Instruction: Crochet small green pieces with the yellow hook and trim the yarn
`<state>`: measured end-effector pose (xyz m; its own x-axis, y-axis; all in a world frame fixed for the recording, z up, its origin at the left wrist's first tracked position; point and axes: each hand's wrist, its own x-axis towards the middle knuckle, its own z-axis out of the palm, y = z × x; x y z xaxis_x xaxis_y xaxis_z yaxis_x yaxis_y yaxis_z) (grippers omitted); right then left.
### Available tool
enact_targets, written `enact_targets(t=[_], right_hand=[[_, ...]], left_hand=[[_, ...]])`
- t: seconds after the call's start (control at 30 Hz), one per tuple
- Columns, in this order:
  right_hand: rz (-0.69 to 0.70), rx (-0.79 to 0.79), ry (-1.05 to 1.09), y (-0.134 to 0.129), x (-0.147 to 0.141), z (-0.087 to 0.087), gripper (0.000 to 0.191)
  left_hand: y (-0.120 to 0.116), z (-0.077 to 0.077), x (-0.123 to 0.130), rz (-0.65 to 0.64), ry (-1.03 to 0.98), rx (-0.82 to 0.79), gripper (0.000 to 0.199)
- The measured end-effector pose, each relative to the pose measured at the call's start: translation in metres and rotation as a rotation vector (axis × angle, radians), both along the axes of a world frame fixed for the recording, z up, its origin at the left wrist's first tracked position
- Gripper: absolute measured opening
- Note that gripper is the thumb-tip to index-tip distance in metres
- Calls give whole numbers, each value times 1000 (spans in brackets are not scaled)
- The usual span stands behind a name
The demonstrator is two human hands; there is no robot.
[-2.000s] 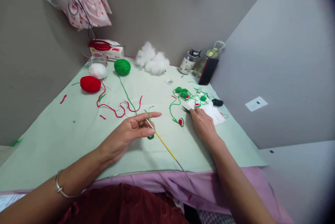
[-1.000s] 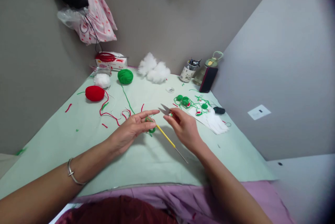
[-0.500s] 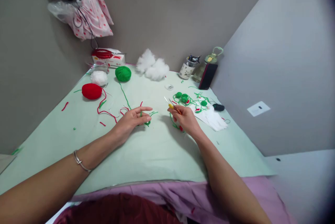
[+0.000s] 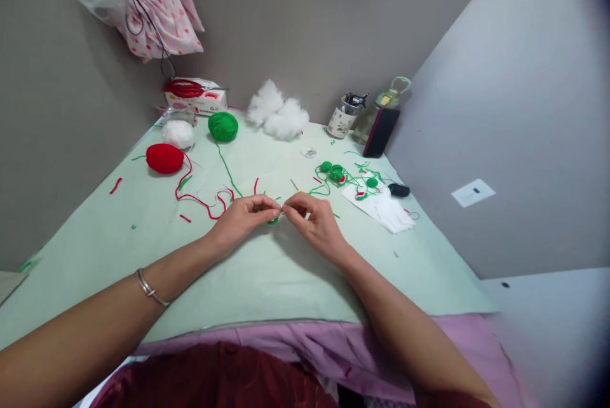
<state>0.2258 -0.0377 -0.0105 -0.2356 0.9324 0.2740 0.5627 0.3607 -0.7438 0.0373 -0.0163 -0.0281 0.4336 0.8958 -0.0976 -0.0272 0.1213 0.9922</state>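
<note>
My left hand (image 4: 243,217) pinches a small piece of green yarn work (image 4: 273,221), part of it hanging below the fingertips. Facing it, my right hand (image 4: 314,220) has thumb and forefinger pressed together, its tips meeting those of the left at the yarn. The bit between the tips is mostly covered by the fingers. Just behind my right hand, a thin metal tip and yellow part of the scissors (image 4: 294,185) show; whether that hand still holds them, I cannot tell. From the green yarn ball (image 4: 223,126) a strand runs towards my left hand.
A red yarn ball (image 4: 164,159) and a white one (image 4: 178,133) sit at left. White stuffing (image 4: 277,112) lies at the back. On the right are small green crocheted pieces (image 4: 337,173), white tissue (image 4: 381,208), a pen holder (image 4: 341,119), a bottle (image 4: 387,98) and a phone (image 4: 381,133).
My right hand has moved left to meet my left hand, and its fingertips now pinch at the yarn. The scissors, whose blades stood apart in that hand, now show only a tip behind it.
</note>
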Motion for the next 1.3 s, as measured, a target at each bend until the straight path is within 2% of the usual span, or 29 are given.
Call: enact_targets(t=[0.2, 0.37, 0.43, 0.57, 0.67, 0.77, 0.87, 1.1, 1.3], right_hand=[[-25, 110, 11, -9, -4, -2, 21], [-101, 162, 47, -14, -10, 1, 23], [-99, 133, 28, -10, -8, 0, 24], [-100, 34, -238, 8, 10, -4, 28], [-117, 41, -394, 18, 25, -10, 17], [-77, 42, -521, 21, 32, -14, 12], [-40, 50, -619, 21, 31, -16, 18], [80, 71, -693, 22, 38, -14, 24], [43, 99, -659, 20, 42, -15, 22]], left_hand=[[-3, 7, 9, -33, -24, -12, 7], [-11, 12, 15, -58, -73, -68, 11], [-11, 10, 13, -51, -100, -100, 12], [-3, 0, 4, 16, -156, -170, 16], [3, -6, -3, 71, -191, -206, 21], [4, -7, -7, 92, -213, -222, 24], [3, -6, -7, 101, -224, -236, 25], [2, -5, -6, 126, -226, -257, 28], [1, -4, -7, 121, -217, -256, 27]])
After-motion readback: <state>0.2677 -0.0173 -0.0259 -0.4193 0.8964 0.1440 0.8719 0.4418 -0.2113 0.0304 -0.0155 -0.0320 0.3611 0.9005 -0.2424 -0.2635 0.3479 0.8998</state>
